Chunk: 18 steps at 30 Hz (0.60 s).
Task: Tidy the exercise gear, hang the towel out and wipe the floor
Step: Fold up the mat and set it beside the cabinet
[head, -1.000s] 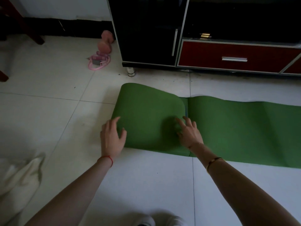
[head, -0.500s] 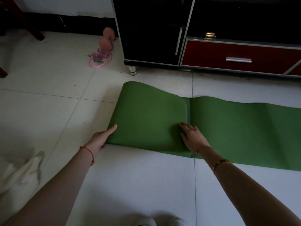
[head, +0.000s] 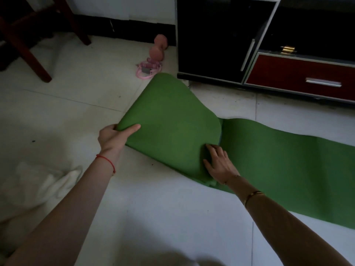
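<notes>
A green exercise mat lies on the white tiled floor, its left end folded back over itself. My left hand grips the near left corner of that folded part and holds it lifted off the floor. My right hand lies flat on the folded part near its crease, fingers spread. A pink dumbbell and a pink skipping rope lie on the floor beyond the mat. A white towel is crumpled on the floor at my left.
A black and red TV cabinet stands along the wall behind the mat, with a red drawer. Dark wooden chair legs stand at the top left. The floor tiles stretch in front of me.
My left hand slid to the folded mat's left edge, took hold of it and raised it. My right hand stayed pressed on the fold. The view moved closer.
</notes>
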Each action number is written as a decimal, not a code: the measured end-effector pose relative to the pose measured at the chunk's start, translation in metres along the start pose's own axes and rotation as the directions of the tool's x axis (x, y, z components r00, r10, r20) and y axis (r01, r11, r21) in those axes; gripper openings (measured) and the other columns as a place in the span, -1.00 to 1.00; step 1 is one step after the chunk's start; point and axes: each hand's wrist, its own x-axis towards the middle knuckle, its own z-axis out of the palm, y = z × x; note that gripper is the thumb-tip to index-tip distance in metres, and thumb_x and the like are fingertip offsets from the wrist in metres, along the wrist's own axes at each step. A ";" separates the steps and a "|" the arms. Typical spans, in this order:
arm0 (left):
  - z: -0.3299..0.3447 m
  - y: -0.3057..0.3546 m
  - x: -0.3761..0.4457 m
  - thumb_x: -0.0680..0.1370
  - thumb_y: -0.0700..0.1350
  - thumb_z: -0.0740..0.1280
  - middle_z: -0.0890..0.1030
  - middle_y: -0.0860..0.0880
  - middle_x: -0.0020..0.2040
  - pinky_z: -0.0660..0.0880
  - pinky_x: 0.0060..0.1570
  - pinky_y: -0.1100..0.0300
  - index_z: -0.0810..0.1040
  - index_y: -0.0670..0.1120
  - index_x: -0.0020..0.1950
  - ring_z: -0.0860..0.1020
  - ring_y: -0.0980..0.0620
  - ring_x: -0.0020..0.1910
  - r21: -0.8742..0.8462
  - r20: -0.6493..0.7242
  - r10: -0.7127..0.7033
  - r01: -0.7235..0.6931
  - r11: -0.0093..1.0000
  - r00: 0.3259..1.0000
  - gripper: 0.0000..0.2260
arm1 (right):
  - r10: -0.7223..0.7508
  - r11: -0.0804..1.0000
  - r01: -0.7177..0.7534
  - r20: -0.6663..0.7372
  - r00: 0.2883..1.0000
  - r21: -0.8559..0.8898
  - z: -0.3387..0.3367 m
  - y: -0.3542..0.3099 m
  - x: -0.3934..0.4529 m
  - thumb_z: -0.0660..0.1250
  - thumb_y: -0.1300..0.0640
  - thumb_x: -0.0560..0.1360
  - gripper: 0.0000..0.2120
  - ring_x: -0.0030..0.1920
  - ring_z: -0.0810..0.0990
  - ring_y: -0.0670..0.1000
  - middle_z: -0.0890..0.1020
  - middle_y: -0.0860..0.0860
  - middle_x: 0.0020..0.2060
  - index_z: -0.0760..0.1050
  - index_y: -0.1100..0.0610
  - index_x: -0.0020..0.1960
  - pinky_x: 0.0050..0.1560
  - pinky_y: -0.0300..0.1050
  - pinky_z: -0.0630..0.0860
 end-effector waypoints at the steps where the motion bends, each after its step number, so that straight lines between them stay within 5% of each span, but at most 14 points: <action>1: -0.006 0.010 -0.001 0.26 0.07 0.63 0.67 -0.04 -0.12 0.51 -0.07 0.24 0.63 -0.01 -0.12 0.63 -0.02 -0.10 0.008 -0.046 0.033 -0.033 0.999 0.998 -0.68 | 0.005 1.000 -0.005 0.014 1.000 0.008 0.004 -0.011 0.006 0.15 -0.01 0.60 -0.40 0.38 0.25 0.22 0.20 0.16 0.45 0.04 0.15 0.55 0.44 0.06 0.20; 9: -0.001 0.072 -0.039 0.25 0.08 0.63 0.65 0.05 -0.06 0.52 -0.05 0.29 0.64 -0.07 0.10 0.61 0.07 -0.11 0.041 -0.235 0.248 -0.246 0.969 0.940 -0.51 | 0.044 0.998 -0.035 0.165 0.985 -0.057 0.011 -0.057 0.031 0.05 0.11 0.64 -0.40 0.47 0.14 0.28 0.01 0.21 0.53 -0.16 0.23 0.55 0.46 0.08 0.15; 18: 0.054 0.114 -0.132 0.30 -0.03 0.58 0.55 0.02 0.08 0.58 0.01 0.15 0.42 0.04 0.30 0.57 0.11 0.01 -0.130 -0.123 0.550 -0.563 0.816 0.826 -0.38 | -0.016 1.000 0.016 -0.005 1.000 0.027 -0.047 -0.023 0.009 0.35 0.06 0.51 -0.45 0.35 0.36 0.11 0.47 0.08 0.34 0.29 0.11 0.45 0.36 -0.08 0.29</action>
